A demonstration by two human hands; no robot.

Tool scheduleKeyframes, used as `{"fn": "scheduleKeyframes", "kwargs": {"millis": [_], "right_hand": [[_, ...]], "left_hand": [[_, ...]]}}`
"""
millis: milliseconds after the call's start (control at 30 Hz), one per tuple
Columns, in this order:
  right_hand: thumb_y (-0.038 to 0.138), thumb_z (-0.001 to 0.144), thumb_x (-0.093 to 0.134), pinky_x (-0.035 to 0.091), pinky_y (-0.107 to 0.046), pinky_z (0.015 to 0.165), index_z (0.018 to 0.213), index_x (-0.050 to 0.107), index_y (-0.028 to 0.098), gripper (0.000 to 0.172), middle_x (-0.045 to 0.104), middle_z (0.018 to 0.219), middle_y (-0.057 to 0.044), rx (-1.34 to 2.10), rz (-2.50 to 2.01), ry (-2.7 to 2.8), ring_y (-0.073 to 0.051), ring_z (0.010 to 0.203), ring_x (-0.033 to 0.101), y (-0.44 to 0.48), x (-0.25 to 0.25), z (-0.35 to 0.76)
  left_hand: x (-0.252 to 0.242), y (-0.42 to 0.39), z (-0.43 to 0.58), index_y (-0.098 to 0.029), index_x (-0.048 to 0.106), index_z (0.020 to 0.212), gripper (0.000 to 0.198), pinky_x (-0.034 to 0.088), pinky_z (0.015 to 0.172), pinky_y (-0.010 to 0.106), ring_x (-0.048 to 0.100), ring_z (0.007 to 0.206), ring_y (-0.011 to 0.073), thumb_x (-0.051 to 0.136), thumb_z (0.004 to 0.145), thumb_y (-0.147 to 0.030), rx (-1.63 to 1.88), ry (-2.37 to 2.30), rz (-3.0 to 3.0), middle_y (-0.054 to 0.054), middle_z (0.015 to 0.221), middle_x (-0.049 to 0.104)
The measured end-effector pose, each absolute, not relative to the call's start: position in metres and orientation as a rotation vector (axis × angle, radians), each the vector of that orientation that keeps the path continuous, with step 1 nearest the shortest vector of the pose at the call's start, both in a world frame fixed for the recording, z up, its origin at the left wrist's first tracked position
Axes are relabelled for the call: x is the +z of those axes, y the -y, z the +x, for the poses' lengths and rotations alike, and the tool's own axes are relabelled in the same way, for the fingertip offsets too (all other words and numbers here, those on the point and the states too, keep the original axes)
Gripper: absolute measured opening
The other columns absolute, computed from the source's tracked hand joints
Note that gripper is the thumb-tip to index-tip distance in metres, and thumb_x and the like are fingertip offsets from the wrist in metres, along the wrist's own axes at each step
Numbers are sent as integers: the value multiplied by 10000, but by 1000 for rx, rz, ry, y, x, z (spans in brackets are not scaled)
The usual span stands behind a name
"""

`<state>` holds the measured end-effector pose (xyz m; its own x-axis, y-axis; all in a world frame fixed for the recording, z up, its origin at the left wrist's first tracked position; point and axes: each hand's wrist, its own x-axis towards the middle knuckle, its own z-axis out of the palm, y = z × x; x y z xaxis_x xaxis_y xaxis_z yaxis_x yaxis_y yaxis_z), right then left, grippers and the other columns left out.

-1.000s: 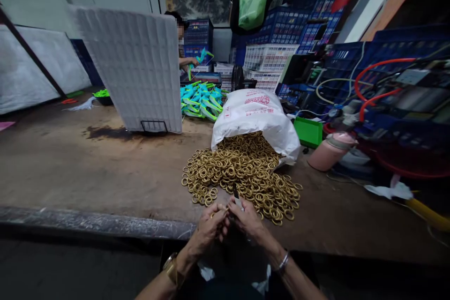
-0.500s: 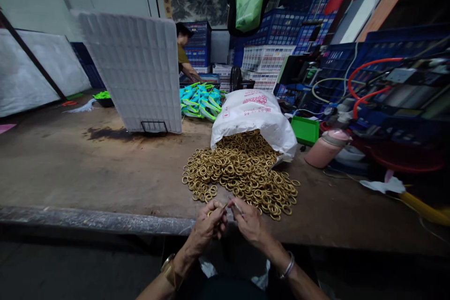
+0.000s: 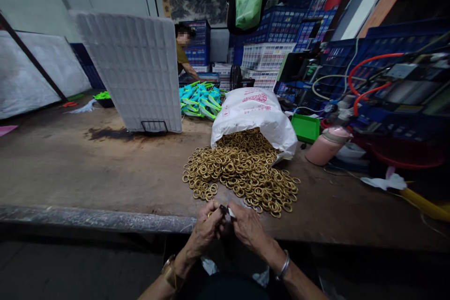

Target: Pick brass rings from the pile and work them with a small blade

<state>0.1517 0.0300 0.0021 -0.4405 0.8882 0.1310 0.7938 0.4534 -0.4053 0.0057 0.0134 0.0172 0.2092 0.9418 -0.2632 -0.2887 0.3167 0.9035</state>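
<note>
At the table's front edge my left hand [image 3: 206,225] is closed, with a gold-coloured ring [image 3: 210,214] showing in its curled fingers. A small dark piece [image 3: 222,208] stands out at its fingertips; I cannot make out what it is. Close beside it, my right hand [image 3: 249,226] pinches a small flat white piece [image 3: 231,213], its far end hidden by the fingers. Just beyond both hands lies a heap of gold-coloured rings [image 3: 242,171], spilling from the mouth of a white woven sack [image 3: 251,108] that rests on its side.
A tall white ribbed panel [image 3: 137,70] stands on the table [image 3: 70,168] at left. Behind are turquoise and green items [image 3: 200,98] and a person [image 3: 184,58]. To the right are a green tray [image 3: 305,128], a pink bottle [image 3: 326,145] and a machine with orange hoses [image 3: 362,72].
A dark piece and a white piece now show between my fingertips, where a thin gold-coloured edge showed before. My hands have stayed in almost the same place.
</note>
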Motion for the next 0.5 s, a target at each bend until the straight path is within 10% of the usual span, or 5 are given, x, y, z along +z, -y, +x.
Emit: {"fn": "scheduleKeyframes", "kwargs": {"millis": [500], "right_hand": [[137, 780, 367, 259, -225, 552, 922, 511, 201, 212, 613, 725, -14, 439, -1594, 2294, -124, 642, 542, -99, -8, 114]], "left_hand": [[-4, 1, -21, -132, 516, 785, 282, 280, 349, 136, 479, 496, 55, 540, 757, -412, 1097, -858, 510, 50, 796, 590]]}}
